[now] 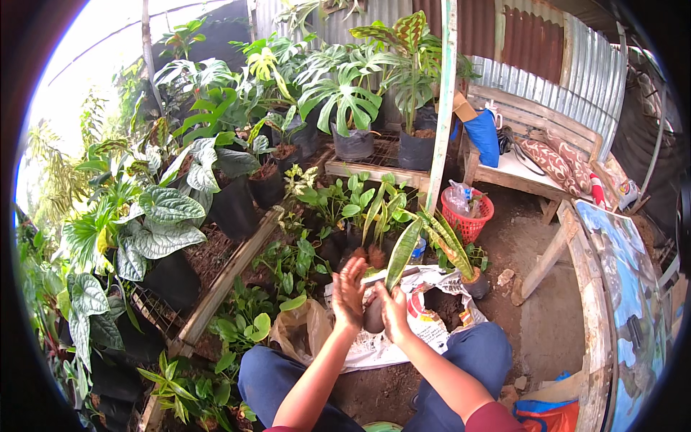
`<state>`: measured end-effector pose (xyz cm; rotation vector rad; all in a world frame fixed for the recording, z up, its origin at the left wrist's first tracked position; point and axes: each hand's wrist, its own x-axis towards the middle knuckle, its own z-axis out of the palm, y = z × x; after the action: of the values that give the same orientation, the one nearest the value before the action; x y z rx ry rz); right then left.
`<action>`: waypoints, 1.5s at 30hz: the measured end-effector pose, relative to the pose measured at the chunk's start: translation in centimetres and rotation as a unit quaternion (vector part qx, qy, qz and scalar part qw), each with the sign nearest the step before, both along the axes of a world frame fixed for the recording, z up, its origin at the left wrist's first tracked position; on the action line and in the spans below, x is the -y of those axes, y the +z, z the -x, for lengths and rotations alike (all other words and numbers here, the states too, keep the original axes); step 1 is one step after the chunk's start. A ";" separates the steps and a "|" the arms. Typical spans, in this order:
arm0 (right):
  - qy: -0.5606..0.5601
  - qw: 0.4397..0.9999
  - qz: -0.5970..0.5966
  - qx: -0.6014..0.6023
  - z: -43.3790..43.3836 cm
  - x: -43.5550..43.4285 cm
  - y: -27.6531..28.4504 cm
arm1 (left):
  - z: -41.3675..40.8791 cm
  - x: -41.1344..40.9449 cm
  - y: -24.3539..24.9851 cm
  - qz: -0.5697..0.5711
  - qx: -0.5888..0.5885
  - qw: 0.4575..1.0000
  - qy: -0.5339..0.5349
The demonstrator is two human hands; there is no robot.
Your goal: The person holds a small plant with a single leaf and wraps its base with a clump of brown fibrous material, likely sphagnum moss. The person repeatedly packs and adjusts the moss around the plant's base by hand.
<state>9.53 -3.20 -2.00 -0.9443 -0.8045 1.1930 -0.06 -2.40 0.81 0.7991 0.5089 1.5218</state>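
Note:
My left hand (pixel 349 294) is raised palm inward with its fingers extended, just left of a small dark plant bag (pixel 373 316). On the bag's right side, my right hand (pixel 394 313) is close to the base of a snake plant leaf (pixel 404 252); whether it touches the leaf is unclear. Beneath both hands lies a white printed sack (pixel 429 337), with dark soil (pixel 445 306) showing in its opening. A crumpled brown plastic bag (pixel 302 329) stands to the left. Right of the sack is another potted snake plant (pixel 451 245).
Potted foliage plants fill the left and back, beside a wooden bed edge (pixel 227 275). A red plastic basket (pixel 468 216) holds plastic waste. At the right are a wooden bench (pixel 526 181), a slanted wooden prop (pixel 545 259) and loose stones (pixel 506 277).

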 end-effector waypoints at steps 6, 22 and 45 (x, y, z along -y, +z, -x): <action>0.031 0.999 -0.025 -0.024 -1.7 -0.2 2.0 | 0.1 0.8 -2.6 0.201 0.001 0.975 -0.093; 0.089 0.976 -0.046 0.193 -2.8 -1.0 1.2 | -0.9 0.6 -10.4 0.263 0.266 0.868 -0.326; 0.023 0.989 -0.062 0.134 1.4 1.9 -1.5 | 0.1 0.2 -8.5 0.307 0.157 0.934 -0.089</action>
<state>8.16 -5.08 -3.50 -1.0007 -1.1082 1.0540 -0.17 -2.59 -7.70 0.1050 0.6073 1.1868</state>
